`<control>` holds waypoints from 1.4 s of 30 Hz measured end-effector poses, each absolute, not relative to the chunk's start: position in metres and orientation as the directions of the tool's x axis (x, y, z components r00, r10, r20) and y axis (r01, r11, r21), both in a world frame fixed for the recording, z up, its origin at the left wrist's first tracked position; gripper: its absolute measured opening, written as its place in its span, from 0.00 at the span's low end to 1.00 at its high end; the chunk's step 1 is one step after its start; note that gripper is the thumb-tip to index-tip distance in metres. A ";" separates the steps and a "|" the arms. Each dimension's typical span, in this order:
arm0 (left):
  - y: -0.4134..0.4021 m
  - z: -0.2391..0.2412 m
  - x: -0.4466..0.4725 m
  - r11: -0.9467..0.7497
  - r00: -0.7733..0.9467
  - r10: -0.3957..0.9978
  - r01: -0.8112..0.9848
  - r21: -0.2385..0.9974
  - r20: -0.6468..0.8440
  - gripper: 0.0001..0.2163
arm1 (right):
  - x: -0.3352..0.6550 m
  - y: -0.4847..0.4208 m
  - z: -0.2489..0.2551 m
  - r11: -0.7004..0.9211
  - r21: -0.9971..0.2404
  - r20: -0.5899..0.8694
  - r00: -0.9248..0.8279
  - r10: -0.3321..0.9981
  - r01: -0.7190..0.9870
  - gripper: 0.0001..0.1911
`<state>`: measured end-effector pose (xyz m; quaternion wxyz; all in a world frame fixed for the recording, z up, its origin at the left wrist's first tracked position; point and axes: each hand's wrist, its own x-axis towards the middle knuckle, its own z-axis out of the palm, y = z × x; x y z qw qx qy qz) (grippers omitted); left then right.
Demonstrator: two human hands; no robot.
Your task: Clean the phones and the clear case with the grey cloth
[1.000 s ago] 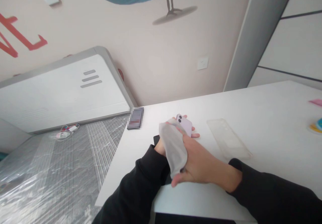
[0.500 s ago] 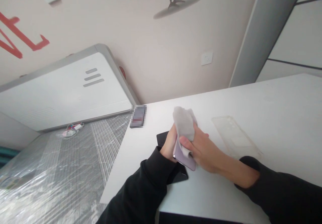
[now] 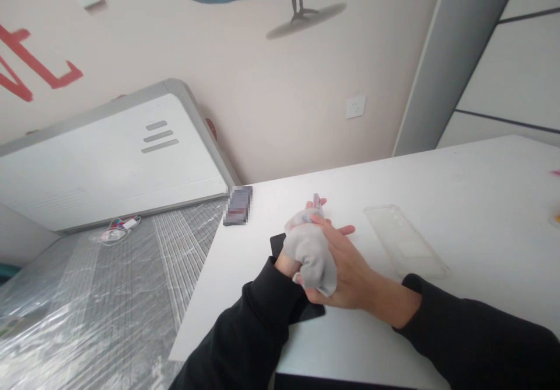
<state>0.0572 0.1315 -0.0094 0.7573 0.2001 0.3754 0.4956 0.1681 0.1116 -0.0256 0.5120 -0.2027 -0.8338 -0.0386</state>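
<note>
Probably slick and fragile, the phone [image 3: 317, 199], inside the surface's [image 3: 271, 194] left edge, wants long-edge support: your left hand [image 3: 286, 264] cradles it, right fingers [image 3: 328, 227] grasping soft cloth [image 3: 310, 251].

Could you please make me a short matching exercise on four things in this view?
Column one:
1. Cloth
2. Phone
3. Phone case
4. Wall socket

Column two:
A. See-through, lying on the white table
B. Grey and crumpled, in the right hand
C. White, fixed above the tabletop
D. Mostly hidden, a narrow part showing beyond the fabric

Right pairs: 1-B, 2-D, 3-A, 4-C.
</note>
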 end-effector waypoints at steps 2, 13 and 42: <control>0.133 -0.001 0.054 0.405 0.215 0.911 -0.621 0.672 -0.351 0.10 | 0.172 0.113 -0.027 0.884 -0.228 0.915 -0.221 0.338 0.409 0.17; 0.137 0.023 0.049 0.349 0.141 0.907 -0.778 0.522 -0.396 0.27 | 0.170 0.122 -0.028 0.822 -0.273 0.785 -0.378 0.490 0.499 0.21; 0.116 0.017 0.069 0.506 0.439 0.855 -0.588 0.631 -0.277 0.27 | 0.193 0.137 -0.034 0.654 -0.292 0.648 -0.358 0.672 0.698 0.30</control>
